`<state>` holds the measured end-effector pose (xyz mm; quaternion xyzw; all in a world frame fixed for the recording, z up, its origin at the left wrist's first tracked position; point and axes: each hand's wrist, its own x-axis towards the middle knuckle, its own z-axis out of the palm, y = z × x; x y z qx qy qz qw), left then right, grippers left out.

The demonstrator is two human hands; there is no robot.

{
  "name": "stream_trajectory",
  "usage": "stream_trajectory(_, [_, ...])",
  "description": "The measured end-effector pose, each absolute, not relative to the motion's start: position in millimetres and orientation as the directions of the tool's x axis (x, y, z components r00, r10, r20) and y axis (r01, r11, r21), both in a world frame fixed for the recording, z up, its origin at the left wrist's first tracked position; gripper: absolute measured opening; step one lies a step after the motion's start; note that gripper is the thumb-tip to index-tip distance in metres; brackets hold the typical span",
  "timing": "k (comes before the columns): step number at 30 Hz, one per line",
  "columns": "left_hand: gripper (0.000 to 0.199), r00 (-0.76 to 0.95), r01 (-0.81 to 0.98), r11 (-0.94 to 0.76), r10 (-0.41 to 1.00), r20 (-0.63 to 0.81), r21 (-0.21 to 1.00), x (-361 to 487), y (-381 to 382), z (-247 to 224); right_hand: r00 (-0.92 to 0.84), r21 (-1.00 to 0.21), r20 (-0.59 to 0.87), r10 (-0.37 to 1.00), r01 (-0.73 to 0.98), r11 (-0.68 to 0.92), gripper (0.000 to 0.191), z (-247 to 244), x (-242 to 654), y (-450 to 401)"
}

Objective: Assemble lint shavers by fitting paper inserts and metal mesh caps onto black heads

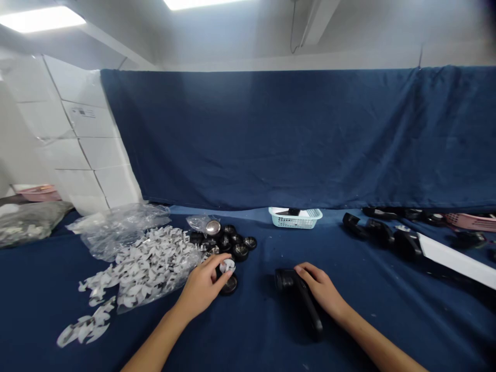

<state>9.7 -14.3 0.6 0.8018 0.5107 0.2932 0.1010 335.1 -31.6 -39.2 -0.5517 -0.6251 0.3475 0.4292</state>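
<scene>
My left hand (205,283) pinches a small white plastic piece (227,265) between thumb and fingers, just above a round black part (229,285) on the blue cloth. Behind it sits a cluster of round black parts (240,251), with a silver perforated disc (213,228) at its back. To the left a big pile of white curved pieces (155,258) spills over a clear plastic bag. My right hand (320,289) rests with its fingertips on the head end of a black handheld device (306,299), which lies with its handle towards me.
A light blue basket (296,220) stands at the back centre. More black devices (382,232) and a long white strip (457,258) lie at the right, near a pink basket (473,222). Crumpled clear plastic (104,232) lies back left, before stacked white boxes (89,134). A blue curtain (271,139) hangs behind.
</scene>
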Motion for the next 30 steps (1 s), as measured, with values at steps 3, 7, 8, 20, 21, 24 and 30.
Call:
stream_trajectory(3, [0.043,0.352,0.736,-0.472,0.879,0.323,0.485,10.3,-16.5,0.2,-0.028,-0.907,0.147,0.989,0.396,0.146,0.038,-38.7,335.1,-33.0])
stream_trajectory(7, [0.038,0.448,0.712,-0.507,0.861,0.241,0.486,11.0,-17.5,-4.1,-0.03,-0.904,0.147,0.989,0.402,0.146,0.038,-40.4,335.8,-32.9])
stream_trajectory(8, [0.035,0.448,0.716,-0.506,0.861,0.24,0.481,11.0,-17.0,-5.3,-0.03,-0.904,0.144,0.989,0.402,0.144,0.038,-41.0,336.0,-32.5])
stream_trajectory(20, [0.032,0.435,0.7,-0.526,0.85,0.296,0.483,9.5,-17.5,-2.3,-0.031,-0.903,0.124,0.992,0.411,0.126,0.037,-42.4,336.9,-32.5])
stream_trajectory(21, [0.026,0.433,0.691,-0.534,0.845,0.313,0.487,9.9,-17.4,-2.3,-0.034,-0.902,0.124,0.992,0.413,0.127,0.037,-42.5,337.0,-32.6])
stream_trajectory(24, [0.015,0.418,0.67,-0.55,0.834,0.359,0.498,10.6,-16.3,-2.3,-0.039,-0.901,0.127,0.991,0.414,0.132,0.038,-42.4,337.3,-33.0])
stream_trajectory(30, [0.017,0.408,0.619,-0.572,0.82,0.402,0.538,10.4,-17.8,0.7,-0.027,-0.903,0.114,0.993,0.415,0.115,0.038,-41.4,336.7,-33.7])
